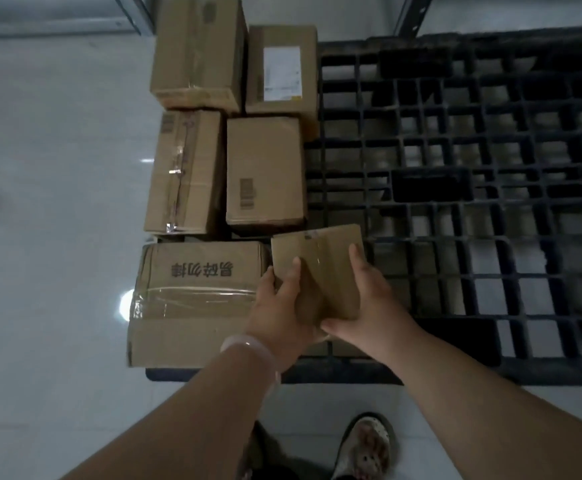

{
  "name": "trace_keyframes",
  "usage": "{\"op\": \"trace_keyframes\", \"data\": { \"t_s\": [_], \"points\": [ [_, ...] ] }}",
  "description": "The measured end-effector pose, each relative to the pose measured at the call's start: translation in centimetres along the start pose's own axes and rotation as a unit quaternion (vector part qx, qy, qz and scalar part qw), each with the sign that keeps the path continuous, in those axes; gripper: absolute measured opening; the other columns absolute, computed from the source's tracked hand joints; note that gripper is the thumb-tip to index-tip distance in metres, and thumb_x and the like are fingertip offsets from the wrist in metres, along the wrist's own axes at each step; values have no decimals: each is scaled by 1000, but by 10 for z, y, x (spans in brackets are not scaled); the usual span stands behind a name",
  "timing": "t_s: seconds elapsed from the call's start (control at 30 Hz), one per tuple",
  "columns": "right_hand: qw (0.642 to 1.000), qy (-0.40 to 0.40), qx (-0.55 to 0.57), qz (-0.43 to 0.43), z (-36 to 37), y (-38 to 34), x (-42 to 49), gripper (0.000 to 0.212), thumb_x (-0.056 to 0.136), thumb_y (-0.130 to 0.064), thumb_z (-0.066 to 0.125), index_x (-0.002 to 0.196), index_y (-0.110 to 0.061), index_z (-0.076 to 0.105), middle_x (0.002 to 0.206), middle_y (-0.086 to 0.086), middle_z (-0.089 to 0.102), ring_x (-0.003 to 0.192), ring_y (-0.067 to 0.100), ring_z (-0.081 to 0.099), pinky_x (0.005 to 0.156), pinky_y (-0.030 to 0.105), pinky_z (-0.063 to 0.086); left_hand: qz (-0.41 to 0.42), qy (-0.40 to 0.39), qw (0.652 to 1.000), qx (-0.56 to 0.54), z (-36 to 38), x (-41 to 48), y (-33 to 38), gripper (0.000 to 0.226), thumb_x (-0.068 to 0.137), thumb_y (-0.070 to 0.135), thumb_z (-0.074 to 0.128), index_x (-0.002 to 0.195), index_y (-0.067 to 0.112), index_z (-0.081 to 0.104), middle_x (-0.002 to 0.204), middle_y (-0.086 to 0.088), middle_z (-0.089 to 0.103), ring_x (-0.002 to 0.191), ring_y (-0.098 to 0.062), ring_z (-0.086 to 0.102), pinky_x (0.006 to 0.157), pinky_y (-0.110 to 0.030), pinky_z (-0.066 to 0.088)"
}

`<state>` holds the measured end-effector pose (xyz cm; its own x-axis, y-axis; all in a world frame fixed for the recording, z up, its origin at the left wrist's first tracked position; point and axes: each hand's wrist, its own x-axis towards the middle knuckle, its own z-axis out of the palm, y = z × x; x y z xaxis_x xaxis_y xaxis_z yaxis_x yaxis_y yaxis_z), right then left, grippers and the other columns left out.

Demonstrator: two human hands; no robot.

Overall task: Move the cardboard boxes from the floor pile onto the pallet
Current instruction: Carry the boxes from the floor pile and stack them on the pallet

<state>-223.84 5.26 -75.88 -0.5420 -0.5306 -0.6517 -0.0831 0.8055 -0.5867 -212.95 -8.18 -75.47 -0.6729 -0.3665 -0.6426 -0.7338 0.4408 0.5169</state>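
Note:
A small cardboard box (320, 261) hangs over the near left part of the black grid pallet (456, 161). My left hand (279, 306) grips its left side with the thumb on top. Gripping its right side and near corner is my right hand (365, 299). Several cardboard boxes stand along the pallet's left edge: a wide one with printed characters (196, 299) right beside my left hand, a taped tall one (184, 171), a plain one (265, 171), one with a white label (282, 71) and a large one (198, 50) at the far end.
Pale tiled floor (57, 168) spreads to the left. Metal shelf legs (411, 12) rise behind the pallet. My foot in a patterned shoe (365, 445) stands on the floor just before the pallet's near edge. The pallet's grid shows bare to the right.

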Motion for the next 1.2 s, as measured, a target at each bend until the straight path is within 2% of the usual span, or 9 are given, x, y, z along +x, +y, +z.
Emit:
{"op": "trace_keyframes", "data": {
  "t_s": [0.13,0.27,0.4,0.5,0.6,0.83,1.03,1.2],
  "points": [
    [1000,-6,-12,9,27,9,14,125,76,-45,80,145,-54,-24,160,-17,1,146,18,20,114,42,28,-22,3,1000,-13,11,8,-8,91,90,24,64,156,30,2,162,-3,-12,149,-31,7,120,-43,20],
    [999,3,-24,22,31,8,8,123,76,-49,79,142,-58,-25,161,-18,-5,147,20,22,115,45,33,-20,-4,999,33,16,-4,-12,89,95,32,57,155,30,-8,159,-2,-26,150,-32,-2,121,-44,18],
    [998,-10,-36,47,31,5,-4,121,77,-52,77,142,-58,-25,161,-17,-14,150,20,14,115,42,29,27,-2,995,100,11,-21,-20,85,94,25,51,155,34,-8,157,7,-31,150,-22,-12,123,-41,7],
    [997,-45,-42,54,35,-2,-7,119,80,-47,76,140,-60,-27,161,-17,-14,148,22,21,114,43,34,33,-24,990,138,8,-25,-25,85,94,24,51,154,37,-7,156,14,-33,147,-15,-22,120,-36,-4],
    [996,-45,-48,60,38,-9,2,123,81,-41,77,138,-59,-31,160,-15,-25,150,23,14,112,38,31,26,-26,988,149,0,-19,-25,86,93,23,54,155,31,-5,158,12,-29,147,-14,-22,123,-38,3],
    [996,-42,-52,58,38,-12,19,133,78,-30,82,136,-59,-33,157,-18,-31,152,23,4,113,44,30,25,-21,987,155,-6,-9,-19,86,95,24,54,155,25,-7,159,9,-28,146,-18,-25,122,-36,-3],
    [996,-36,-75,37,36,-8,16,131,77,-36,82,137,-58,-32,158,-17,-30,151,24,11,110,43,34,30,-4,982,187,0,-11,-26,86,94,36,54,155,30,-7,157,12,-29,146,-15,-25,122,-36,-5],
    [995,-10,-95,-23,25,-4,-19,125,74,-47,81,145,-55,-21,158,-23,-25,151,19,8,115,45,28,26,-21,974,223,-8,-22,-13,86,93,44,54,153,43,-8,160,13,-23,148,-14,-19,121,-42,4]
  ]
}}
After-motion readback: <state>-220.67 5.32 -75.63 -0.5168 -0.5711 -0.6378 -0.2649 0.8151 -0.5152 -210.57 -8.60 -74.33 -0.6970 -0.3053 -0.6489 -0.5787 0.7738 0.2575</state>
